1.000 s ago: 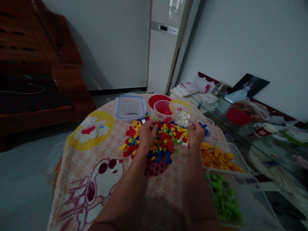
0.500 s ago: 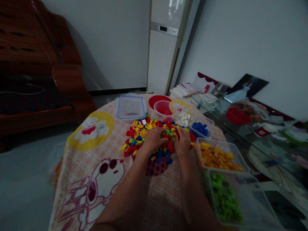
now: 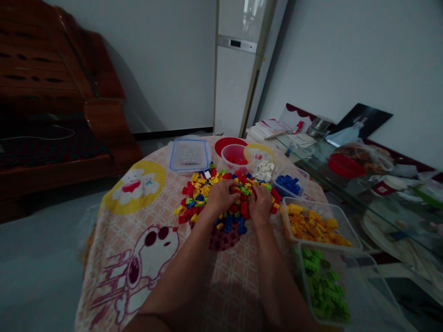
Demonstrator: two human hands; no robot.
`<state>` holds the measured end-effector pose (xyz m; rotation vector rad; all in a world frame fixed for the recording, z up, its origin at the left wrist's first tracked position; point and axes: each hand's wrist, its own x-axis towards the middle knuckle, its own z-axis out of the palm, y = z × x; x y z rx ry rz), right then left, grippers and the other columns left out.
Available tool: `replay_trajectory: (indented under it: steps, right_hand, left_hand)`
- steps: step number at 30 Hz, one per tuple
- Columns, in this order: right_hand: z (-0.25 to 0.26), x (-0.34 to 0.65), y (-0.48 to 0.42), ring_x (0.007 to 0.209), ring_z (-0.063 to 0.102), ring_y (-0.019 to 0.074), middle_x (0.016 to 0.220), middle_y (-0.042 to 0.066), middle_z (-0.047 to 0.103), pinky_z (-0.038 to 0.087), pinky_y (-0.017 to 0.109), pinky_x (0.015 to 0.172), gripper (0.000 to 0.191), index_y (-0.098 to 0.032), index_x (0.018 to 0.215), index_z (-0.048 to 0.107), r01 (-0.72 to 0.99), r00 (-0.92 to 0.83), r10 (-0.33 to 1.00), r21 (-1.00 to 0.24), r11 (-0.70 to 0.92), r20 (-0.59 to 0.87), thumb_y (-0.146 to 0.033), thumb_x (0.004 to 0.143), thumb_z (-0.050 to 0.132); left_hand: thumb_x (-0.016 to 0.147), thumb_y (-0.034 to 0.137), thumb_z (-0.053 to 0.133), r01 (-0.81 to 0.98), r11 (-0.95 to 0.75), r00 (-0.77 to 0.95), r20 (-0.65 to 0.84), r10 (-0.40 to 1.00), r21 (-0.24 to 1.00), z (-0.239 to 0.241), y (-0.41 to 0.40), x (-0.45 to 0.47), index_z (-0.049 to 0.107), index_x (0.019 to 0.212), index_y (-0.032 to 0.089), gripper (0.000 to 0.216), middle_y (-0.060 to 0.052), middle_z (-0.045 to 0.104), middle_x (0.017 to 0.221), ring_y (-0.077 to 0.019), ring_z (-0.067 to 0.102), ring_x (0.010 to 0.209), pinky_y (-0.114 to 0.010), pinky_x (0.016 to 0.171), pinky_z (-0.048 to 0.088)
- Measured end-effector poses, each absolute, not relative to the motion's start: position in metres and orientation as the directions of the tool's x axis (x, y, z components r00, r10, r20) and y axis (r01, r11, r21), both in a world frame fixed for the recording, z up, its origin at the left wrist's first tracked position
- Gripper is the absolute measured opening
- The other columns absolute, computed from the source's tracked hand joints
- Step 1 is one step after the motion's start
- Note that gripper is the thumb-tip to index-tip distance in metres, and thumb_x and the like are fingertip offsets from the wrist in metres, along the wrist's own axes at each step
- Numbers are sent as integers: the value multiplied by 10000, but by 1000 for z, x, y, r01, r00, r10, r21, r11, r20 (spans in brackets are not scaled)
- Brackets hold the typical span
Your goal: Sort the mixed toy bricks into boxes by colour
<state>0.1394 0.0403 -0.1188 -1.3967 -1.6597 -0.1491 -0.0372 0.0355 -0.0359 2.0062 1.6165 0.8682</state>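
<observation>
A mixed pile of toy building blocks (image 3: 197, 191), in red, yellow, blue and green, covers the middle of the table. My left hand (image 3: 221, 198) reaches into it with curled fingers, the thumb towards the right. Close beside it, my right hand (image 3: 260, 203) bends its fingers down among the pieces. Whatever either hand grips is too small and dark to make out. White blocks (image 3: 264, 170) lie behind the right hand. To the right are a tub of blue blocks (image 3: 289, 184), a tub of yellow blocks (image 3: 313, 226) and a tub of green blocks (image 3: 325, 286).
At the back stand a round clear bowl (image 3: 226, 159) with red blocks, a red disc (image 3: 221, 144) and a blue-rimmed clear lid (image 3: 190, 154). A patterned cloth (image 3: 228, 286) covers the table. On the right, a glass table (image 3: 332, 184) carries papers and a red bowl (image 3: 346, 165).
Both hands stay over the pile with small finger movements. My right hand has shifted slightly left, nearer the left hand. The view has turned slightly.
</observation>
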Motion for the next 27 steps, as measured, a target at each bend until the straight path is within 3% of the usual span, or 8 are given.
replay_trajectory:
  steps: [6, 9, 12, 16, 19, 22, 27]
  right_hand:
    - [-118, 137, 41, 1142, 572, 280, 1148, 150, 706, 424, 482, 1088, 373, -169, 1135, 734, 786, 110, 741, -514, 343, 662, -108, 857, 493]
    - [-118, 138, 41, 1152, 574, 276, 1150, 148, 707, 419, 478, 1100, 379, -166, 1126, 737, 781, 123, 736, -523, 342, 666, -96, 849, 488]
    - [-117, 138, 42, 1146, 580, 274, 1143, 153, 709, 418, 473, 1104, 371, -157, 1119, 739, 781, 119, 741, -523, 342, 661, -96, 851, 489]
    - [-117, 138, 42, 1114, 588, 270, 1123, 150, 712, 431, 466, 1084, 366, -161, 1101, 740, 769, 116, 748, -535, 349, 654, -88, 833, 501]
    - [-118, 138, 42, 1114, 584, 271, 1117, 139, 710, 432, 470, 1076, 374, -175, 1103, 739, 772, 126, 743, -535, 343, 657, -83, 826, 504]
    - [-117, 137, 41, 1115, 580, 269, 1116, 128, 708, 435, 461, 1073, 378, -189, 1106, 738, 782, 123, 737, -523, 340, 664, -86, 830, 503]
    - [-114, 136, 39, 1114, 579, 272, 1117, 141, 712, 434, 455, 1077, 361, -164, 1099, 739, 775, 128, 744, -534, 337, 656, -91, 841, 497]
  left_hand:
    - [793, 261, 691, 451, -210, -129, 296, 946, 867, -35, 61, -45, 776, 992, 151, 243, -32, 761, 823, -172, 691, 737, -287, 746, 556]
    - [786, 223, 681, 427, -211, -206, 322, 924, 879, -28, 85, -39, 772, 1005, 141, 251, -50, 780, 897, -180, 709, 790, -298, 792, 569]
    - [773, 150, 668, 437, -210, -213, 328, 921, 875, -14, 111, -32, 743, 1136, 123, 372, -82, 787, 1012, -191, 726, 883, -308, 860, 577]
    - [778, 118, 651, 489, -269, -172, 395, 902, 829, -1, 126, -35, 670, 1291, 125, 514, -113, 754, 1197, -203, 719, 1037, -319, 938, 570]
    - [822, 143, 610, 572, -259, -172, 423, 890, 779, -7, 113, -47, 704, 1231, 127, 419, -106, 766, 1157, -197, 724, 997, -311, 918, 569]
    - [860, 181, 590, 709, -171, -143, 377, 915, 685, -23, 94, -55, 762, 1115, 146, 309, -98, 787, 1054, -215, 725, 957, -334, 937, 546]
    - [868, 281, 637, 851, -113, -31, 263, 964, 513, -42, 83, -53, 766, 1132, 197, 306, -96, 779, 1109, -247, 697, 1041, -347, 963, 518]
